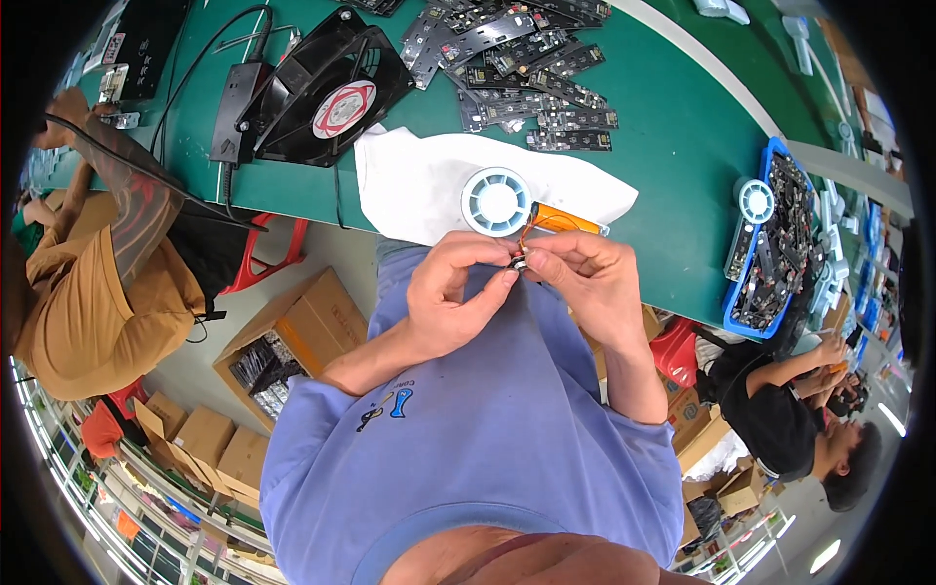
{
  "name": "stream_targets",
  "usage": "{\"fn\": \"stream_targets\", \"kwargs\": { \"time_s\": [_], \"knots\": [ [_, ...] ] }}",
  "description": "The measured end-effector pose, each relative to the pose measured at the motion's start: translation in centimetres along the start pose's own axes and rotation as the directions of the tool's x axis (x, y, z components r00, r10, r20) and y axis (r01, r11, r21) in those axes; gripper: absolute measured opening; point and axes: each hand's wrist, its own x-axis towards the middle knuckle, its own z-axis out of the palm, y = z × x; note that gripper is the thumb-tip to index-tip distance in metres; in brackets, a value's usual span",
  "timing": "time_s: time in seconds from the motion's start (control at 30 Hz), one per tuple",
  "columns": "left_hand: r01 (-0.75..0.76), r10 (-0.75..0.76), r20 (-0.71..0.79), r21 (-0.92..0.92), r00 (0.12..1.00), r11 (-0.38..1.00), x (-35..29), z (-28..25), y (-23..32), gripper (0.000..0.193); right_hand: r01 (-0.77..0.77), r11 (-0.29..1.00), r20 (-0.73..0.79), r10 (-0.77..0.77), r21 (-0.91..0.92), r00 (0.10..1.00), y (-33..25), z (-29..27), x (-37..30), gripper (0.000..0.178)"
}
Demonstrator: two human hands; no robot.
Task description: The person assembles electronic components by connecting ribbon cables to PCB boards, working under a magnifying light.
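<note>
Close in front of my body, my left hand (456, 291) pinches a small dark part (518, 263) between thumb and fingertips. Against it, my right hand (591, 283) is closed on thin red and yellow wires (527, 236); the exact joint is partly hidden by the fingers. Just beyond lies a round pale blue fan housing (496, 202) with a spoked face, on a white cloth (414, 180). An orange strip-like piece (564, 218), perhaps a battery, touches its right side, and the wires run by it.
A black fan (343, 97) and a black power adapter (237, 115) with cables stand at left. Many black circuit boards (526, 73) are heaped at the back of the green table (673, 136). At right is a blue bin (729, 317) of boards. People sit on both sides.
</note>
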Motion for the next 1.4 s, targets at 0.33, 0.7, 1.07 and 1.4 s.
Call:
{"fn": "stream_targets", "kwargs": {
  "time_s": [0.33, 0.7, 1.07, 1.4],
  "knots": [
    [-0.026, 0.026, -0.001, 0.030, 1.000, 0.999, 0.1, 0.2, 0.2, 0.033, 0.011, 0.999, 0.065, -0.008, -0.040, 0.998, -0.4, 0.0, 0.2, 0.019],
    [0.113, -0.129, -0.050, -0.250, 0.990, 0.962, 0.3, 0.2, 0.7, 0.029, 0.272, 0.908, -0.012, -0.291, -0.319, 0.957, -1.1, 1.6, 0.1, 0.015],
    [0.153, -0.172, -0.025, -0.353, 0.985, 0.923, 0.6, -0.3, 1.1, 0.025, 0.368, 0.921, 0.271, -0.325, -0.126, 0.906, -0.4, -0.1, 2.1, 0.022],
    [0.173, -0.184, 0.011, -0.398, 0.983, 0.901, 0.8, -0.4, 1.1, 0.028, 0.342, 0.938, 0.335, -0.304, -0.060, 0.892, -0.2, -0.8, 2.8, 0.019]
  ]
}}
